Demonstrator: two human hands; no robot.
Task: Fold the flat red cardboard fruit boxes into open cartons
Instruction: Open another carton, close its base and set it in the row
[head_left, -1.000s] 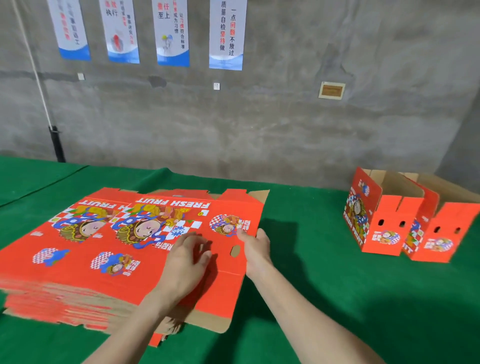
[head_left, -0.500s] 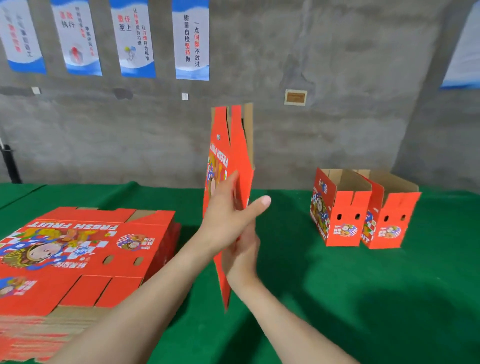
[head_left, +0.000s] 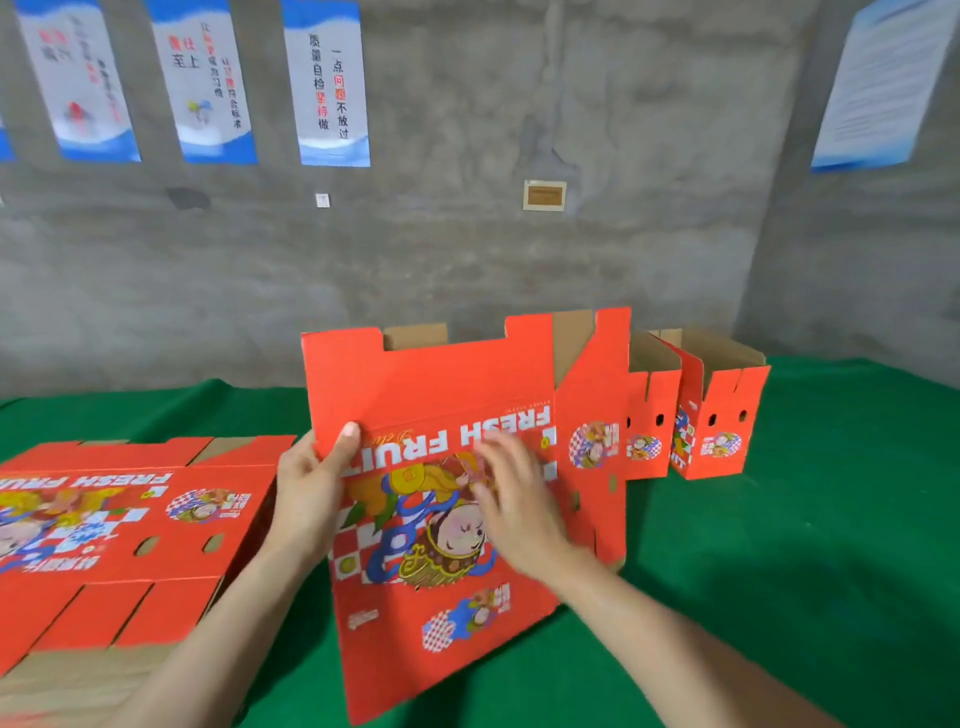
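A flat red "FRESH FRUIT" box (head_left: 441, 395) stands nearly upright over the green table, printed face toward me, upside down. My left hand (head_left: 311, 483) grips its left edge, thumb on the front. My right hand (head_left: 511, 504) lies against the printed front with fingers spread; it is blurred. A stack of flat red boxes (head_left: 130, 525) lies at the left. Two folded open cartons (head_left: 719, 410) stand at the right, partly behind the held box.
The green cloth table (head_left: 779, 571) runs right and forward. A concrete wall with several posters (head_left: 332, 83) stands behind it. A small plaque (head_left: 544, 195) hangs on the wall.
The box was lifted off the stack, held edge-on in the air, and now faces me lower over the table. My right hand has come round to its front. The camera turned right.
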